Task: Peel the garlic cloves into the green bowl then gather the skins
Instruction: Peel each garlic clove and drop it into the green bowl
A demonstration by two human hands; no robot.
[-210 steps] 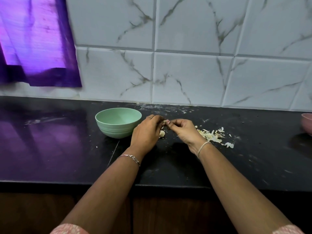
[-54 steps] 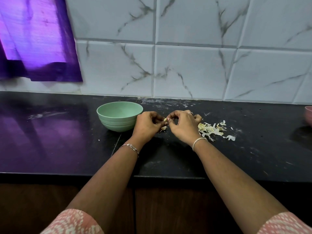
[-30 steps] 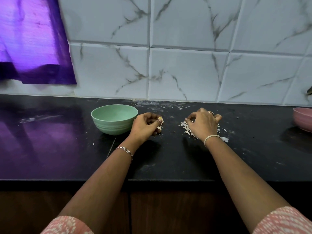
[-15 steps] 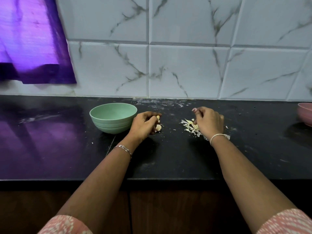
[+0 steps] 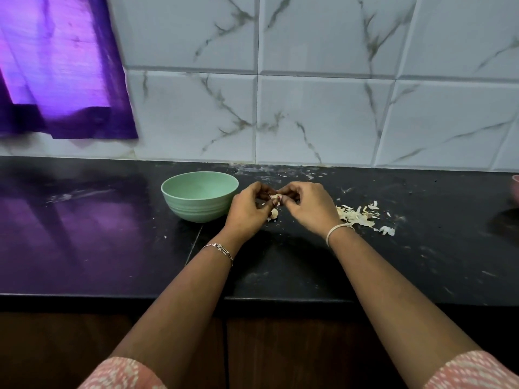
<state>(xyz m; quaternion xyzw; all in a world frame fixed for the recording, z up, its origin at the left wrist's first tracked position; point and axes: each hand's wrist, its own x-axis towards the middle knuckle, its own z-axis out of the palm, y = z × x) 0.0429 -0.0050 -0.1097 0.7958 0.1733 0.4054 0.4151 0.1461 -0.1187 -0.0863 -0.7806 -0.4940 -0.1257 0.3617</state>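
Nearest the wearer, a chain bracelet (image 5: 220, 248) sits on the left wrist and a pale band (image 5: 337, 230) on the right. Beyond them the left hand (image 5: 247, 210) and right hand (image 5: 309, 206) meet over the table (image 5: 280, 262). Both form a narrow grip, fingertips pinched on one garlic clove (image 5: 276, 197) held between them just above the surface. Change noted: half a second ago the right hand was apart from the left, over the skins (image 5: 355, 216); it has now come back to the clove. Judged, a strip of peel was dropped on the pile and peeling has resumed, so this clove is not yet ready for the bowl. A second clove (image 5: 274, 213) lies on the table directly below the grip. The green bowl (image 5: 196, 204) stands just left of the grip; its floor is hidden, so its contents cannot be told. The skins lie scattered to the right of the grip, ungathered. A pink bowl (image 5: 515, 189) shows at the far right edge. Behind the grip stand the marbled tile wall (image 5: 323, 122) and a purple curtain (image 5: 64, 80). No brand, label or writing is legible anywhere.
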